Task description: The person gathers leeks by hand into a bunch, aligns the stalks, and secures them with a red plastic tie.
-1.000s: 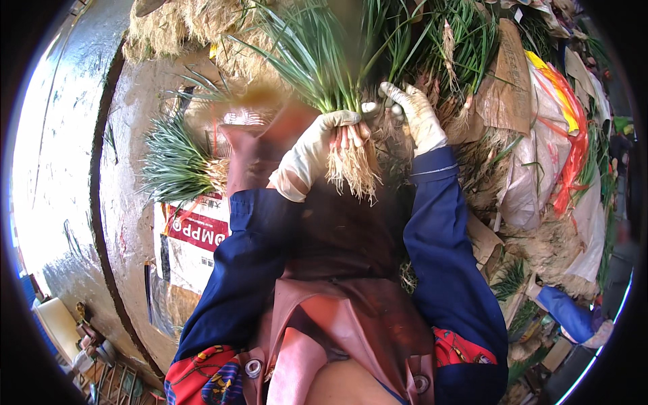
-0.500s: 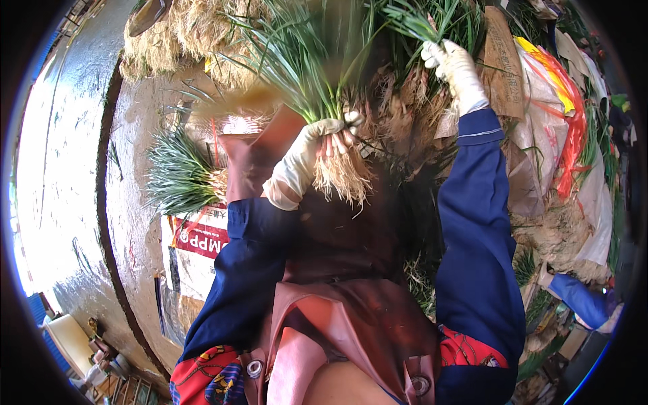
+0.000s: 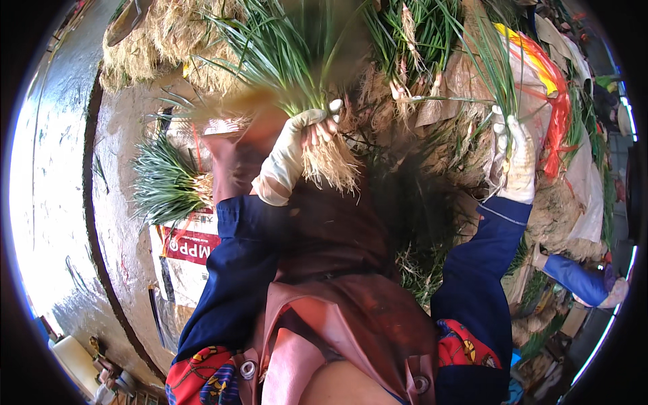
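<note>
My left hand [image 3: 291, 150], in a white glove, is closed round a thick bunch of spring onions [image 3: 275, 64]. Their green leaves fan away from me and the pale roots hang below the fist. Out to the right, my right hand [image 3: 516, 158], gloved as well, grips a few spring onions [image 3: 496, 71] by their lower stems, leaves pointing up. Between the hands, toward the far side, lies a heap of loose spring onions [image 3: 422, 40] with roots toward me.
A bundle of spring onions [image 3: 165, 179] lies at left by a red and white printed sack [image 3: 185, 246]. Rooty bundles [image 3: 179, 37] are piled at far left. Red and yellow plastic [image 3: 555, 115] hangs at right. Another person's blue sleeve [image 3: 577, 278] shows at the right edge.
My right hand has come away from the far heap, moving right and toward me with a few spring onions. The left hand keeps its bunch, shifted only slightly in view.
</note>
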The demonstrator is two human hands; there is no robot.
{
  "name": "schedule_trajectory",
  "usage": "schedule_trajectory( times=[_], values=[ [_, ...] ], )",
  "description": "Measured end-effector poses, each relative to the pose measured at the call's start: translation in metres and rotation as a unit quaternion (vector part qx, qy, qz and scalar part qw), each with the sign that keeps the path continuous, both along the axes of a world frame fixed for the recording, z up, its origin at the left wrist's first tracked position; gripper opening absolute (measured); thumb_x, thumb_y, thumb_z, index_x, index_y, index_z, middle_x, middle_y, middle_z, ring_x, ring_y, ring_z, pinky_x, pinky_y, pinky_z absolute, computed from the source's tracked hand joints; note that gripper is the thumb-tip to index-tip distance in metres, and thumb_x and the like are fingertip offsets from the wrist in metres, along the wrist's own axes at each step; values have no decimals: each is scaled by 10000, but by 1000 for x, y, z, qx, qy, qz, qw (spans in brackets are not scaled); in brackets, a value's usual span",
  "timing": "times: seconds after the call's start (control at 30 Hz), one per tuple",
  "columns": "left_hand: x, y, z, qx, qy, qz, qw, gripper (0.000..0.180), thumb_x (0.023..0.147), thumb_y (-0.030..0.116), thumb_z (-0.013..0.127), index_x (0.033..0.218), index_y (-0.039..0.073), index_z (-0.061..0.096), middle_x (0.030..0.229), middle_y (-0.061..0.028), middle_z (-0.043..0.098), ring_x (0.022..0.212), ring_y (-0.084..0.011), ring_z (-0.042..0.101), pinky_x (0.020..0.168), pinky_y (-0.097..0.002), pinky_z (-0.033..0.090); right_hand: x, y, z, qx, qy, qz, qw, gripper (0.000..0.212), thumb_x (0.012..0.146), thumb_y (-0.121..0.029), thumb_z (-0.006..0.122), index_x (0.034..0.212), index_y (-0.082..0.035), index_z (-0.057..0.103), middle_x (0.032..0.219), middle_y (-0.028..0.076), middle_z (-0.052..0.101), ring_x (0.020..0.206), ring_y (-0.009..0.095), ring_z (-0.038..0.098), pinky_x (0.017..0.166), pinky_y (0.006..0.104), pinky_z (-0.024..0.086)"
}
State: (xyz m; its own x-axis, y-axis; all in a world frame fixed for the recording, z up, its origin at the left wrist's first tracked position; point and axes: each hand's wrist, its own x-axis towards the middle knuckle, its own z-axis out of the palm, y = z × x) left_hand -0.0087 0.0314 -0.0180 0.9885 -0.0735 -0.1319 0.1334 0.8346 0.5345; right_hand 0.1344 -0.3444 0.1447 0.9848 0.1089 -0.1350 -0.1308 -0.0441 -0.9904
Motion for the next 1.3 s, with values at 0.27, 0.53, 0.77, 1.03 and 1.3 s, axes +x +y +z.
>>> schedule_trajectory(
  times=[0.27,0.53,0.77,1.03,1.3],
  values=[
    [0,-5,12,-53,21,19,998,307,840,107,532,1042,-124,546,784,-176,632,789,-256,601,771,-294,477,-109,-112,-149,-585,182,-52,788,358,858,-286,615,1140,-74,559,950,104,648,774,175,617,662,273,497],
    [2,-12,17,-84,6,-23,996,269,849,100,538,1016,-109,568,812,-182,638,660,-203,605,663,-243,488,-42,144,-115,-553,-213,109,798,348,815,-468,603,870,-129,658,823,42,675,717,191,641,675,311,499],
    [2,-6,10,-71,26,-5,997,281,856,105,536,1045,-99,579,847,-196,636,748,-217,617,669,-260,499,3,244,-141,-647,-74,168,740,511,779,-510,623,970,-36,629,824,117,672,754,220,663,672,332,517],
    [-3,-15,28,-11,16,57,998,273,847,141,554,1013,-73,590,768,-160,650,555,-167,594,490,-206,469,9,203,-164,-12,144,177,974,114,806,-50,653,904,-24,602,794,56,656,660,127,614,616,224,488],
    [-1,-19,36,33,132,-28,990,220,877,156,537,951,-38,612,741,-117,662,511,-103,576,432,-152,427,-52,212,-114,-337,-223,151,902,279,710,-231,757,880,-64,614,856,98,622,788,248,606,698,350,481]
  ],
)
